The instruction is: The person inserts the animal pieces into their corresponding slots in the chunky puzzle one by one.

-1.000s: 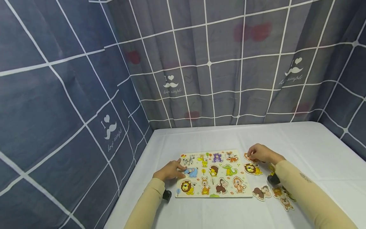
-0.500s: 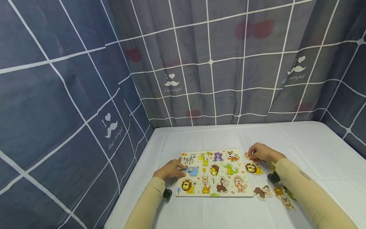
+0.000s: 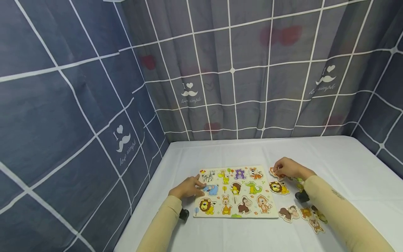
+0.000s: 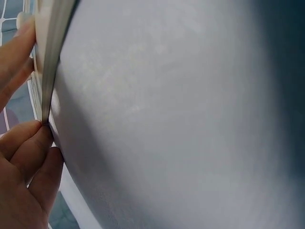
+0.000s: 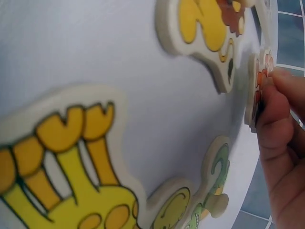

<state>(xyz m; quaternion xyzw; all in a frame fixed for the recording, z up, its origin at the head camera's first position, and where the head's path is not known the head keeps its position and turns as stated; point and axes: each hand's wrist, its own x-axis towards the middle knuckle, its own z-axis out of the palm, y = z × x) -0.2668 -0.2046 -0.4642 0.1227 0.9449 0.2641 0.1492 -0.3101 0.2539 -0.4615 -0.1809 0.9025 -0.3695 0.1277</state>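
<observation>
A wooden animal puzzle board (image 3: 234, 214) with bright animal pictures lies flat on the table. My left hand (image 3: 188, 187) rests at its left side, two fingertips over the elephant and zebra pictures. In the left wrist view, more fingertips (image 4: 35, 136) touch the board's edge (image 4: 51, 62). Right of the board, my right hand (image 3: 288, 168) pinches a small orange-brown animal puzzle piece (image 3: 272, 171) between thumb and fingers. That piece (image 5: 252, 88) stands close over the cloth in the right wrist view, its face partly hidden by the fingers. Just nearer lies a lion piece (image 3: 279, 188).
A gorilla piece (image 3: 289, 213) lies off the board's lower right corner. Several pieces, among them a kangaroo piece (image 3: 316, 224), lie bunched by my right forearm. A giraffe piece (image 5: 95, 191) and a green crocodile piece (image 5: 214, 171) lie below the right wrist. Checked curtains (image 3: 217, 87) surround the white-clothed table.
</observation>
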